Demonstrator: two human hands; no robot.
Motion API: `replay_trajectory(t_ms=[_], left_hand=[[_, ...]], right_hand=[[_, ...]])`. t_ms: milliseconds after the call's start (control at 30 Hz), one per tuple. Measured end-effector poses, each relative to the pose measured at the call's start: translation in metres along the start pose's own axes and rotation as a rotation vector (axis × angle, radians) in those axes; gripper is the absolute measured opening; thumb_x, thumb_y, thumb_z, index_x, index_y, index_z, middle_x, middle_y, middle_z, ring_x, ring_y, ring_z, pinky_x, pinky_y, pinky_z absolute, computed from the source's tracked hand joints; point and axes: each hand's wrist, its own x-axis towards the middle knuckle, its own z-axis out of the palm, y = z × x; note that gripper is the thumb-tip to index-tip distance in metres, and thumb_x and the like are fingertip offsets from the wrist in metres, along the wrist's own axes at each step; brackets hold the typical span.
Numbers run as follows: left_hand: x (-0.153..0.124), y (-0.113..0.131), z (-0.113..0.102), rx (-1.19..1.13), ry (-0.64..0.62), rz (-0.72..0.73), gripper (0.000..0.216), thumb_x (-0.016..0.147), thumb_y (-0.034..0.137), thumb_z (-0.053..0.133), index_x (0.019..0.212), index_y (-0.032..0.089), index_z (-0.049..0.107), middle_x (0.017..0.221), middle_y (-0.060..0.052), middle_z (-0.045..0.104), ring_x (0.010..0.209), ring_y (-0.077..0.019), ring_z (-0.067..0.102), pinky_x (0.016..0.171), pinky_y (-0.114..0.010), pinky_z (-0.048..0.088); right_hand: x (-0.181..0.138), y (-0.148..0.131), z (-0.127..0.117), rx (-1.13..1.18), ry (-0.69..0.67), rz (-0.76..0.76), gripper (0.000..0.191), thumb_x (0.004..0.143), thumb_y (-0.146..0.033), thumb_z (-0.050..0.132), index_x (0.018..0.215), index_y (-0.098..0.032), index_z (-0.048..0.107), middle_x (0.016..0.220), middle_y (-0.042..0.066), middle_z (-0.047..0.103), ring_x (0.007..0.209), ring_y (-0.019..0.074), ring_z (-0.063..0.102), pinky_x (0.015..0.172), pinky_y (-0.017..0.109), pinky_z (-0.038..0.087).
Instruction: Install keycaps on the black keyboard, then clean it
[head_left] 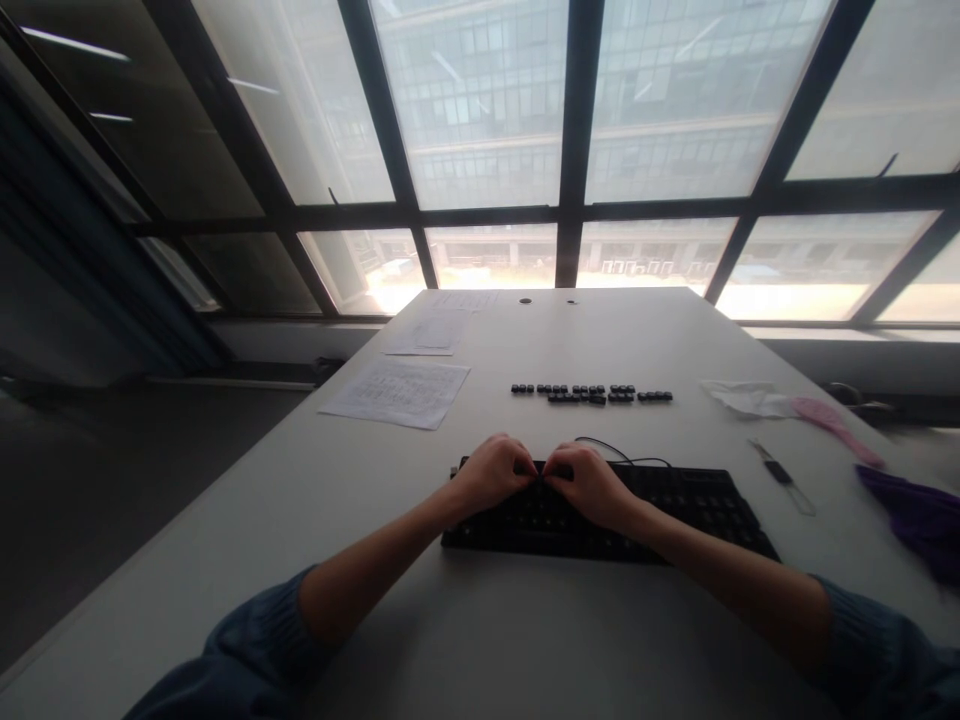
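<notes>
A black keyboard (697,515) lies on the white table, and my forearms cross its front edge. My left hand (495,468) is over its upper left part, fingers curled into a pinch. Almost meeting it, my right hand (589,482) is pinched in the same way, its fingertips close to the left ones. Both sets of fingertips are at the key area; whatever is between them is too small and dark to make out. Beyond the keyboard, several loose black keycaps (592,390) lie in two rows. The keyboard's cable (600,443) curls behind its back edge.
Printed sheets (401,393) lie at the left. On the right are a crumpled white tissue (742,397), a pink brush (836,428), a wire keycap puller with a dark handle (780,475), and a purple cloth (915,515). Windows stand behind the table's far edge.
</notes>
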Motion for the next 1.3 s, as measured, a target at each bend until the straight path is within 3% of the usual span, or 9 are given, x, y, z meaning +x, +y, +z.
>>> replay_trajectory(t_ms=[133, 367, 600, 833, 967, 1100, 1300], left_hand=[[-0.008, 0.001, 0.005, 0.080, 0.062, 0.028, 0.016, 0.082, 0.017, 0.067, 0.082, 0.025, 0.082, 0.092, -0.002, 0.077, 0.092, -0.0193, 0.063, 0.088, -0.028, 0.047], [-0.022, 0.013, -0.003, 0.213, -0.001, 0.118, 0.020, 0.094, 0.030, 0.061, 0.091, 0.027, 0.080, 0.101, -0.003, 0.074, 0.092, -0.0199, 0.057, 0.088, -0.031, 0.045], [-0.021, 0.015, 0.000, 0.230, -0.015, 0.134, 0.019, 0.093, 0.026, 0.062, 0.084, 0.023, 0.078, 0.097, -0.004, 0.072, 0.091, -0.0197, 0.056, 0.089, -0.031, 0.045], [-0.015, 0.010, -0.002, 0.177, 0.014, 0.106, 0.015, 0.092, 0.026, 0.063, 0.087, 0.022, 0.077, 0.094, -0.003, 0.074, 0.092, -0.0194, 0.060, 0.088, -0.030, 0.046], [0.018, -0.008, -0.008, 0.129, 0.148, 0.032, 0.014, 0.090, 0.028, 0.066, 0.092, 0.022, 0.079, 0.091, -0.003, 0.077, 0.088, -0.0186, 0.065, 0.090, -0.031, 0.048], [0.075, -0.029, -0.009, 0.219, 0.249, -0.046, 0.018, 0.087, 0.029, 0.071, 0.101, 0.023, 0.080, 0.100, -0.005, 0.078, 0.096, -0.0216, 0.067, 0.101, -0.037, 0.047], [0.137, -0.045, 0.004, 0.373, 0.213, -0.067, 0.018, 0.089, 0.024, 0.068, 0.101, 0.023, 0.081, 0.101, -0.009, 0.076, 0.099, -0.0230, 0.065, 0.096, -0.035, 0.050]], right_hand=[[-0.003, -0.002, 0.002, -0.022, 0.012, -0.037, 0.015, 0.081, -0.008, 0.069, 0.078, -0.021, 0.076, 0.085, 0.003, 0.073, 0.083, 0.0189, 0.065, 0.080, 0.030, 0.045], [-0.012, -0.007, 0.001, -0.194, -0.039, -0.083, 0.016, 0.092, -0.024, 0.065, 0.080, -0.022, 0.075, 0.094, 0.004, 0.073, 0.093, 0.0200, 0.064, 0.089, 0.037, 0.039], [-0.015, -0.009, 0.003, -0.281, -0.055, -0.066, 0.023, 0.096, -0.028, 0.060, 0.079, -0.022, 0.074, 0.100, 0.006, 0.069, 0.096, 0.0206, 0.060, 0.087, 0.037, 0.038], [-0.015, -0.014, -0.006, -0.234, -0.102, -0.045, 0.007, 0.091, -0.023, 0.066, 0.093, -0.022, 0.072, 0.100, 0.005, 0.070, 0.097, 0.0217, 0.061, 0.087, 0.036, 0.041], [0.010, 0.002, -0.025, -0.190, -0.024, -0.006, 0.013, 0.090, -0.022, 0.065, 0.100, -0.022, 0.073, 0.098, 0.005, 0.073, 0.092, 0.0201, 0.064, 0.085, 0.031, 0.044], [0.058, 0.036, -0.041, -0.433, 0.078, 0.054, 0.018, 0.091, -0.019, 0.063, 0.103, -0.020, 0.076, 0.107, 0.008, 0.073, 0.104, 0.0233, 0.061, 0.092, 0.033, 0.041], [0.106, 0.073, -0.038, -0.703, -0.003, 0.083, 0.021, 0.095, -0.021, 0.058, 0.100, -0.019, 0.078, 0.109, 0.014, 0.070, 0.107, 0.0276, 0.055, 0.088, 0.037, 0.036]])
